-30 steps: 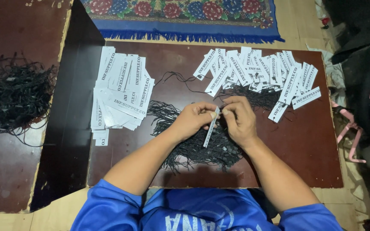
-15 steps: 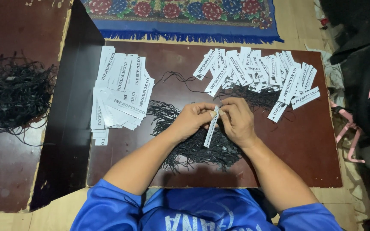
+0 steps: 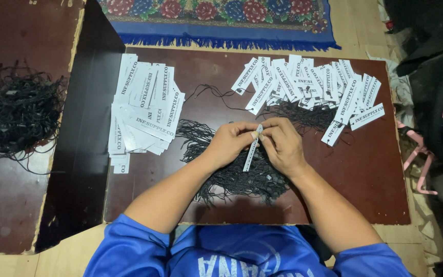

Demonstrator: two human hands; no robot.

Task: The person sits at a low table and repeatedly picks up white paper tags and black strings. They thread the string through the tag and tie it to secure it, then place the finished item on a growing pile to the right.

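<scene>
Both of my hands meet over the middle of a dark brown low table (image 3: 375, 184). My left hand (image 3: 230, 142) and my right hand (image 3: 281, 143) pinch the top end of one narrow white paper tag (image 3: 251, 152), which hangs down tilted between them. Beneath my hands lies a loose heap of black strings (image 3: 232, 177). A pile of plain white tags (image 3: 142, 110) lies to the left of my hands. A fanned row of white tags with black strings attached (image 3: 308, 87) lies at the far right of the table.
A second dark table (image 3: 6, 205) on the left carries a large tangle of black strings (image 3: 16, 113). A blue floral rug (image 3: 221, 20) lies beyond the table. Dark cloth (image 3: 437, 77) and pink hangers (image 3: 421, 159) sit at the right.
The tag has shifted slightly lower between my fingers, and my fingertips have closed tighter on its top end. Everything else stays put.
</scene>
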